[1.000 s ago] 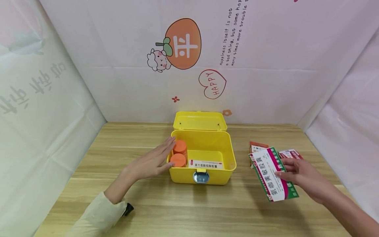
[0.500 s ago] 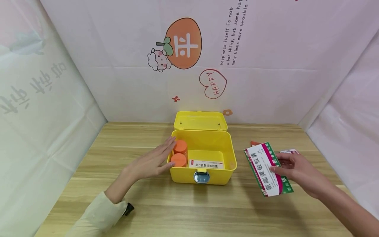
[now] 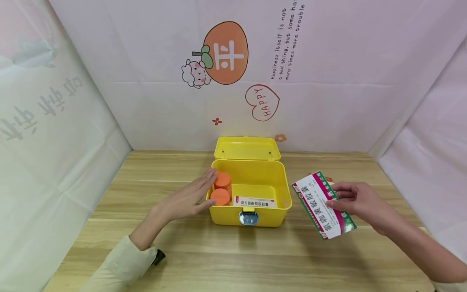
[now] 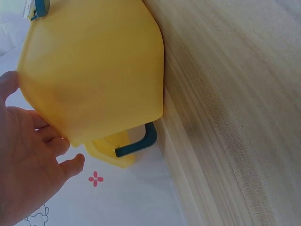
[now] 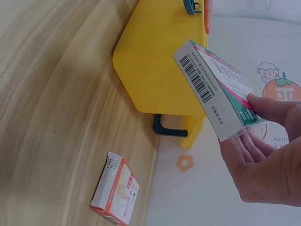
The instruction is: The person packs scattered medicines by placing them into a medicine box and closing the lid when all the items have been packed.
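Observation:
My right hand (image 3: 359,205) pinches a green, white and magenta medicine box (image 3: 322,205) between thumb and fingers, tilted above the table to the right of a yellow storage box (image 3: 251,217). In the right wrist view the barcode end of the medicine box (image 5: 207,87) shows. My left hand (image 3: 182,200) has its fingers extended and touches the yellow box's left rim. The lid (image 3: 247,148) stands open at the back. Inside are two orange-capped bottles (image 3: 220,196) at the left and a white medicine box (image 3: 254,202) along the front wall.
On the wooden table (image 3: 175,259), an orange-and-white box (image 5: 118,190) lies to the right, mostly hidden behind the held box in the head view. A printed white cloth (image 3: 328,113) hangs behind. The yellow box has a dark handle (image 5: 167,129).
My right hand has carried the green, white and magenta medicine box leftward and slightly up, toward the yellow box. The left hand has stayed in place.

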### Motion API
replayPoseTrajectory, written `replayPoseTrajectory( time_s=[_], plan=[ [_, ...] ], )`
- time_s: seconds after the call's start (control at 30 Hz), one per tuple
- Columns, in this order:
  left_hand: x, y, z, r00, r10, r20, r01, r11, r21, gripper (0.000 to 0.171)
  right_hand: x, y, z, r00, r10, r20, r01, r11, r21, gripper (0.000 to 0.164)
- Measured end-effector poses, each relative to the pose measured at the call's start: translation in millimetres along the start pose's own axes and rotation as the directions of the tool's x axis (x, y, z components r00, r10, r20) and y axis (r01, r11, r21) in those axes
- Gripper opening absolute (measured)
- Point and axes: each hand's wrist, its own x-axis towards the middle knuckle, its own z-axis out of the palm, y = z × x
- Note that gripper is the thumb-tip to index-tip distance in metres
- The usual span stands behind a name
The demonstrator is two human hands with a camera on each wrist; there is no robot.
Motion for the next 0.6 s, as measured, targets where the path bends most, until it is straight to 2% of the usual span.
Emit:
replayPoseTrajectory(
  time_s=[0.2, 0.6],
  plan=[
    [-0.2, 0.0, -0.3, 1.0, -0.003, 0.001, 0.003, 1.0, -0.004, 0.08, 3, -8, 0, 1.0, 0.003, 0.024, -0.003, 1.0, -0.001, 0.073],
    [-0.7, -0.9, 1.5, 1.0, 0.012, -0.018, -0.012, 1.0, 0.008, 0.079, 11, -21, 0, 0.996, -0.058, 0.062, 0.057, 0.998, 0.02, 0.069]
  ],
)
